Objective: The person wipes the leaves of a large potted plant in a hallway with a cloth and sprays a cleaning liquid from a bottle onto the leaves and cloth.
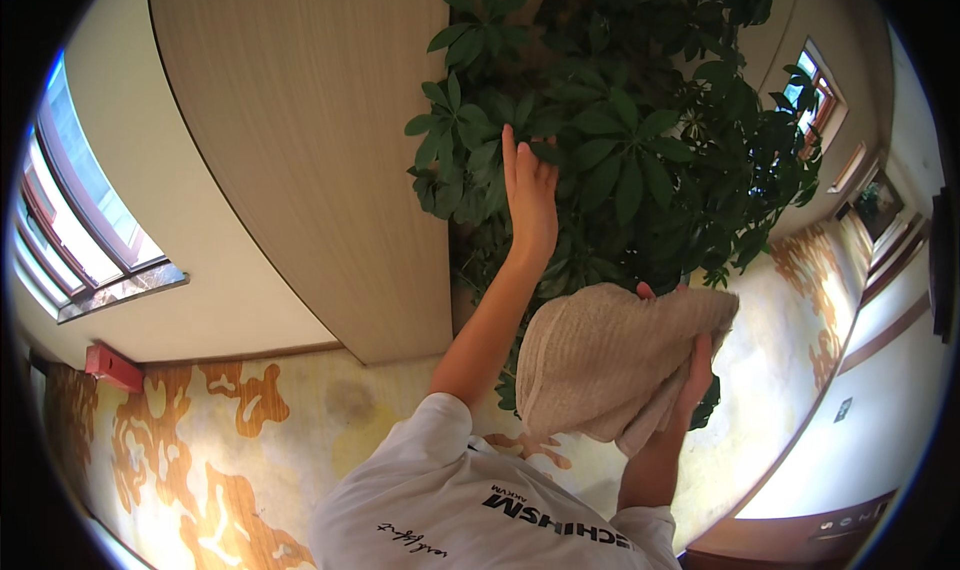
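In front of me stands a leafy umbrella plant, a schefflera (pixel 630 142), with dark green leaflets fanned out in whorls. My left hand (pixel 532 183) reaches up into its foliage with the fingers stretched out among the leaves. One leaf partly covers its fingertips, and no grip on a leaf shows. Lower and to the right, a folded beige towel (pixel 607 360) is held in my right hand (pixel 699 375). Some of that hand's fingers show at the cloth's right side and others at its top edge; the towel hides the palm. The towel's upper edge is close to the lower leaves.
A tall wood-grain panel (pixel 315 157) rises just left of the plant. The floor (pixel 360 412) has a pale and orange-brown pattern. A red box (pixel 114 367) stands by the left wall near a window (pixel 75 217). Dark brown furniture (pixel 780 544) is at the lower right.
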{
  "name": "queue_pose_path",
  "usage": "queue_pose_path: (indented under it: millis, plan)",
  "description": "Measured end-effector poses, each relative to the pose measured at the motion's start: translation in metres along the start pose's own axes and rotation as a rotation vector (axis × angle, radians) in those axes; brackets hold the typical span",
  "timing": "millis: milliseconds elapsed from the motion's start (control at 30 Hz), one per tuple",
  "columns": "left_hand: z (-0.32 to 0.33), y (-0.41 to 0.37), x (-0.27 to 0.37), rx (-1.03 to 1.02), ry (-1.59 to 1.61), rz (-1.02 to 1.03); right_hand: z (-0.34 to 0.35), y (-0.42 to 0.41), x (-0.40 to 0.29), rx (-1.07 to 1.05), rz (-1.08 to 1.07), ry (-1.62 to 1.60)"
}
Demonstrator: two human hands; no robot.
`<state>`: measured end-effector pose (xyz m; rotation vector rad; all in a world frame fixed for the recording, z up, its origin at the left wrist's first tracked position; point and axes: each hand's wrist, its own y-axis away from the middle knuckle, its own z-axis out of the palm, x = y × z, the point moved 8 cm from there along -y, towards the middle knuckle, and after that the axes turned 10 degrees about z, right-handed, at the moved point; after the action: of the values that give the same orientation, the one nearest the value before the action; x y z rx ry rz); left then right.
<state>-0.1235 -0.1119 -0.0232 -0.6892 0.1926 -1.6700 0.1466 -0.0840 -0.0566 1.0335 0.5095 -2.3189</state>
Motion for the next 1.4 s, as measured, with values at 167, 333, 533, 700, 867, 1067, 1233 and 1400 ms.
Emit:
queue_pose_path:
  millis: [167, 333, 533, 700, 867, 1067, 1233, 1400]
  plan:
    - [-0.012, -0.024, 0.0, 0.078, -0.027, 0.065, 0.002, -0.032, -0.005, 0.191, -0.158, 0.207]
    - [-0.033, -0.038, -0.004, 0.06, -0.066, 0.034, 0.059, -0.036, -0.032, 0.066, -0.311, 0.657]
    - [-0.037, -0.04, 0.002, -0.154, -0.091, -0.16, 0.147, -0.067, -0.027, -0.016, -0.639, 1.284]
    - [-0.039, -0.036, 0.002, -0.194, -0.043, -0.279, 0.184, -0.115, 0.022, 0.048, -0.718, 1.706]
    - [-0.03, -0.034, 0.012, -0.082, 0.044, -0.342, 0.175, -0.12, 0.065, -0.044, -0.848, 1.893]
    - [-0.04, -0.04, 0.007, -0.094, -0.053, -0.306, 0.135, -0.112, 0.061, -0.03, -0.638, 1.875]
    - [-0.038, -0.038, 0.002, -0.199, -0.136, -0.307, 0.151, -0.083, 0.021, 0.021, -0.671, 1.657]
    - [-0.026, -0.032, 0.015, -0.123, 0.004, -0.305, 0.177, -0.109, 0.055, 0.035, -0.621, 1.764]
